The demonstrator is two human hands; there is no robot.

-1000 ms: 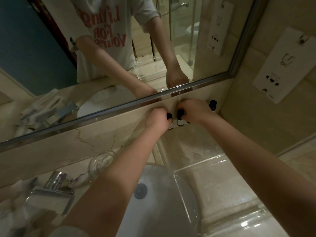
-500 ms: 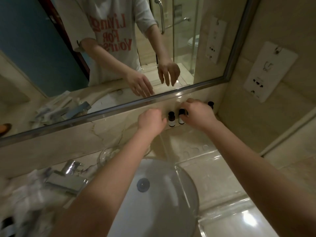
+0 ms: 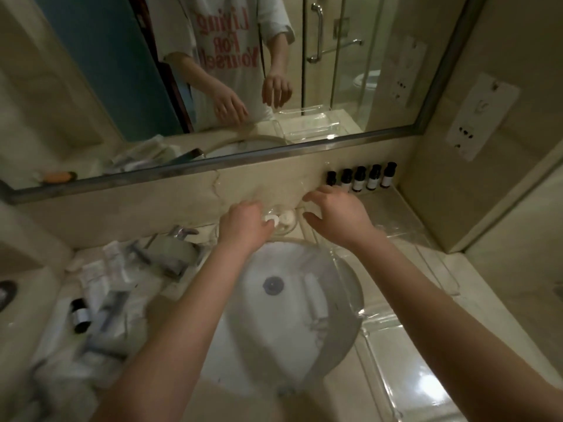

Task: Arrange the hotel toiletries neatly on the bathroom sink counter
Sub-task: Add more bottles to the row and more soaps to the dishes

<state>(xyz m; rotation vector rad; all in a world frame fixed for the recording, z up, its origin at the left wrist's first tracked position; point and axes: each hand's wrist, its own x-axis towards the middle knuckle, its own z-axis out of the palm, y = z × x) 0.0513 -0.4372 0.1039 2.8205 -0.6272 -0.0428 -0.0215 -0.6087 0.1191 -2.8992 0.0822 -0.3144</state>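
Note:
Several small dark bottles with white labels [image 3: 361, 178] stand upright in a row against the back wall, at the right end of the counter. My right hand [image 3: 335, 213] hovers just in front of and left of the row, fingers spread, holding nothing. My left hand [image 3: 243, 222] is over a clear glass dish [image 3: 285, 222] behind the basin, its fingers curled over a small white round item [image 3: 271, 219]; whether it grips it is unclear. One more dark bottle [image 3: 79, 315] lies among white packets [image 3: 100, 275] on the left counter.
The white basin [image 3: 274, 324] lies under my forearms, with its tap [image 3: 179, 236] at the left. A clear acrylic tray [image 3: 396, 300] sits on the right counter. The mirror [image 3: 213, 71] runs above the back ledge. A wall panel [image 3: 481, 117] hangs at right.
Both hands have drawn back from the bottle row toward me and to the left. The bottles now stand free in a line. My left hand has come over the glass dish.

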